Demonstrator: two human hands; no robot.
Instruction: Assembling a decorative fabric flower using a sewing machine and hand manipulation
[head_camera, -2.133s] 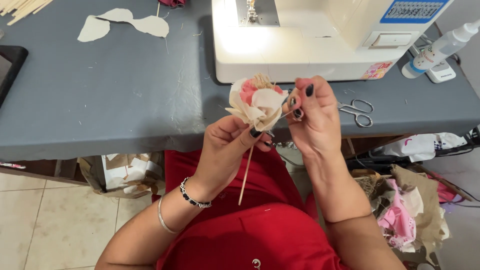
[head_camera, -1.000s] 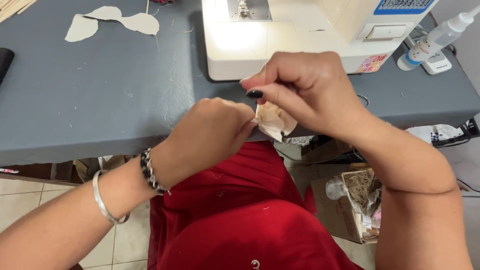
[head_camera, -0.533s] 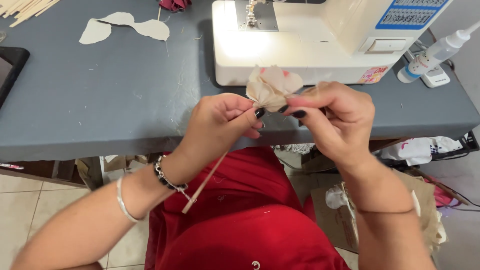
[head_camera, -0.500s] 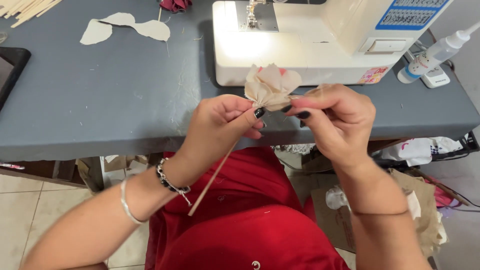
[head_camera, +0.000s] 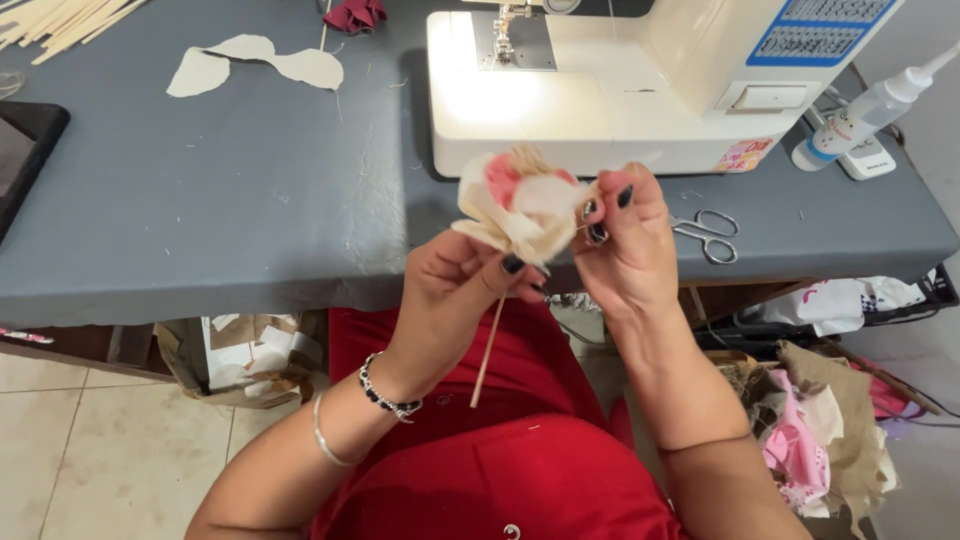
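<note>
Just off the grey desk's (head_camera: 250, 200) front edge, the left hand (head_camera: 455, 285) grips a cream-and-pink fabric flower (head_camera: 520, 205) on its thin wooden stick while the right hand (head_camera: 625, 240) pinches a petal, probably shaping it; next calls for gentle tugging.

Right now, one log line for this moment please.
left hand: grips flower by its stick | right hand: pinches flower's edge | scissors: on table | sewing machine: behind flower

A blue rectangular label panel (head_camera: 820, 30) sits on the upper right front of the white sewing machine (head_camera: 620, 90), and a small pink and yellow sticker (head_camera: 745, 155) sits at its lower right corner. A white squeeze bottle (head_camera: 865, 115) with a blue-green label lies at the table's right edge. A dark flat screen (head_camera: 25, 160) lies at the left edge.
</note>
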